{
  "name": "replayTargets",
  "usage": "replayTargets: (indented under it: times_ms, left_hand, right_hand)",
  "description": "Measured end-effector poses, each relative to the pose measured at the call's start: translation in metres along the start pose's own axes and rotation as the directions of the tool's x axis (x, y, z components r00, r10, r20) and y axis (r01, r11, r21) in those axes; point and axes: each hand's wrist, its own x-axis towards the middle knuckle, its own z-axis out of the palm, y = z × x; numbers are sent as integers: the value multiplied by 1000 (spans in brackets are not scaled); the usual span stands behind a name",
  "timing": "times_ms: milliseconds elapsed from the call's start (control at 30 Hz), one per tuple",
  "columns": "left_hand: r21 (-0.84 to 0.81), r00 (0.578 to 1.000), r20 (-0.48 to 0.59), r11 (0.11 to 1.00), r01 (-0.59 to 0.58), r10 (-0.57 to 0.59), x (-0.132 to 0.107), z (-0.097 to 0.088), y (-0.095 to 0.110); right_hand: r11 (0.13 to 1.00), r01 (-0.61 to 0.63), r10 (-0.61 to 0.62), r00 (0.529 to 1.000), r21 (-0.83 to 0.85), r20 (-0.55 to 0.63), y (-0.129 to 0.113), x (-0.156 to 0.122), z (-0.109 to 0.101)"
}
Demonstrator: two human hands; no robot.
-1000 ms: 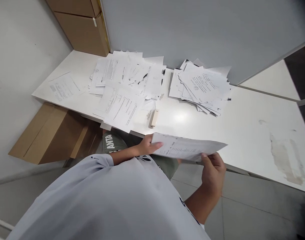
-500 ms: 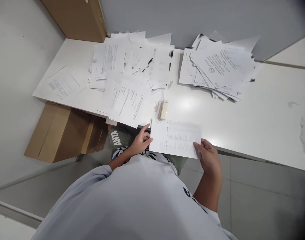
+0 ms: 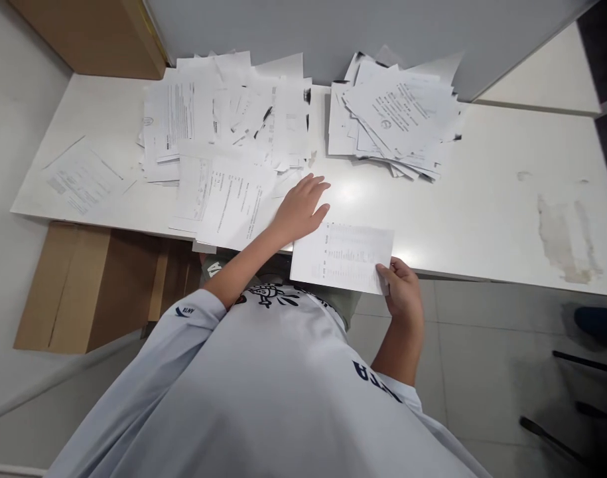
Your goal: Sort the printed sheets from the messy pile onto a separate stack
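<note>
Printed sheet (image 3: 341, 257) of tabulated rows, clamped at its near right corner by the right hand (image 3: 401, 292), thumb on top and the other fingers curled just past the corner. Risk of a slip here: a single-corner pinch leaving the free left end unsupported, and any loosening letting the sheet drop past the rim of the white table (image 3: 482, 219). Long axis roughly level across the view, slightly tilted and close to parallel with the table's front edge; far edge over the tabletop, near edge overhanging toward the body. Just left of the sheet's far corner, the left hand (image 3: 300, 209), open and palm down, fingers spread apart, gripping nothing. Directly beyond that hand, a spread of loose papers (image 3: 223, 199), open to being shifted by a brush of the wrist. Farther out past the grip, a heaped stack of papers (image 3: 395, 116) against a grey partition (image 3: 383, 33). Below and left, a cardboard box (image 3: 84, 292).
</note>
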Motion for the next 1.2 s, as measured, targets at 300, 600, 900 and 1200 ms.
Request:
replayTargets:
  times_ms: [300,600,900,1200]
  left_hand:
    - [327,982,92,936,129,-168,13,34,-11]
    - [167,976,92,969,182,-199,13,24,-10]
    - [0,984,-113,991,135,-135,-54,37,-3]
    - [-48,986,-121,992,113,-118,-65,48,0]
  right_hand:
    - [1000,-2,2,998,3,68,-6,6,8]
    - [973,164,-127,968,-161,218,-27,25,2]
    - [912,359,-394,902,-200,-179,-140,174,-2]
    - [802,385,-546,782,-456,-301,-148,236,56]
